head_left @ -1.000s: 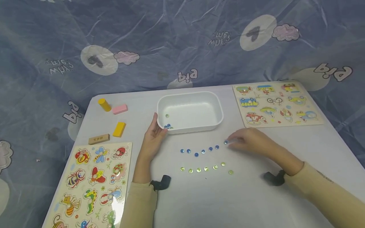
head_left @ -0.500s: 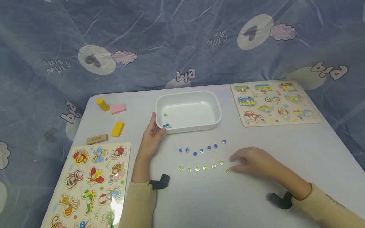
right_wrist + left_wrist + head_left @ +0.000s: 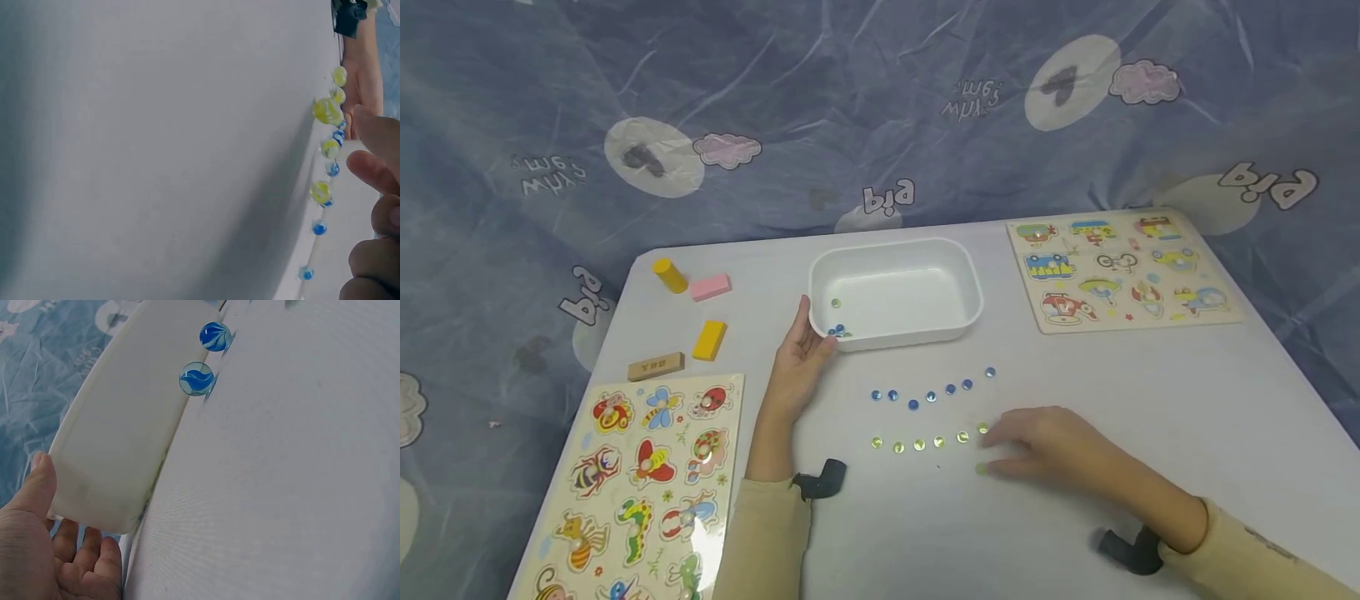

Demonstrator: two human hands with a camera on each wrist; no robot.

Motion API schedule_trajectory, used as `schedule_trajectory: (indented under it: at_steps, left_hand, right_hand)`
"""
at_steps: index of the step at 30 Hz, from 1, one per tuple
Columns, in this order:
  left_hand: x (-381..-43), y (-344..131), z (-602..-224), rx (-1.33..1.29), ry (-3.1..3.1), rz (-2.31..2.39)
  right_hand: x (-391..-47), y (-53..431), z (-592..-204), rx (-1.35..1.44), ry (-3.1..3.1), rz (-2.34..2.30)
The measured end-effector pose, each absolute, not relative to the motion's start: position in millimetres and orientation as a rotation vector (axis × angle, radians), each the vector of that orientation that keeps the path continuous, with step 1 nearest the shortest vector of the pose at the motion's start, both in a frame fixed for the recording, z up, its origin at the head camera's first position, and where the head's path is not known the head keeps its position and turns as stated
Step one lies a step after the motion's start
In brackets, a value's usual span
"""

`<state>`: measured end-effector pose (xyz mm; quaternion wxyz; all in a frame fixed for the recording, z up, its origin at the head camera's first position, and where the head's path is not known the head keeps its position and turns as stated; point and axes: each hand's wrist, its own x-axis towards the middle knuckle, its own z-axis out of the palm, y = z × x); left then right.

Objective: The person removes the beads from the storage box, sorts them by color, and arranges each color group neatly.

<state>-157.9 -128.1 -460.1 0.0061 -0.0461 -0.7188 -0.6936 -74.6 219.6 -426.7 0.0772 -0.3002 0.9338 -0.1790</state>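
My left hand (image 3: 801,367) holds the near left corner of a white plastic tub (image 3: 973,321), thumb at the rim and curled fingers under the corner in the left wrist view. Inside that corner lie several blue and green marbles (image 3: 836,303). My right hand (image 3: 1045,446) is low over the table, thumb and index finger spread apart. A yellow-green marble (image 3: 981,469) shows at the thumb tip; another, the row's last marble (image 3: 982,427), is by the index fingertip. The rest of the yellow-green row (image 3: 920,445) runs left, below a row of blue marbles (image 3: 931,397).
At left are a puzzle board with insects (image 3: 651,467), a wooden block (image 3: 656,367), two yellow blocks (image 3: 709,341) and a pink block (image 3: 711,287). A vehicle puzzle board (image 3: 1120,275) lies at back right. Patterned blue cloth (image 3: 850,125) hangs behind the table.
My right hand has left the last blue marble and come down toward the yellow-green row. The marble at its right end has shifted left and nearer. My left hand stays on the tub.
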Motion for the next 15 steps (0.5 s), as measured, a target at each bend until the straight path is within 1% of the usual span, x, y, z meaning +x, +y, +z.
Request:
schedule_trajectory:
  at_steps: [4,15]
  left_hand:
    - [-158,-128,-460,-0.154,-2.246,-2.171]
    - [-158,-128,-461,-0.156,-2.247,-2.155]
  right_hand:
    - [-72,213,-433,-0.981,2.744,-0.533]
    - [-70,202,-435,-1.002,2.607,-0.522]
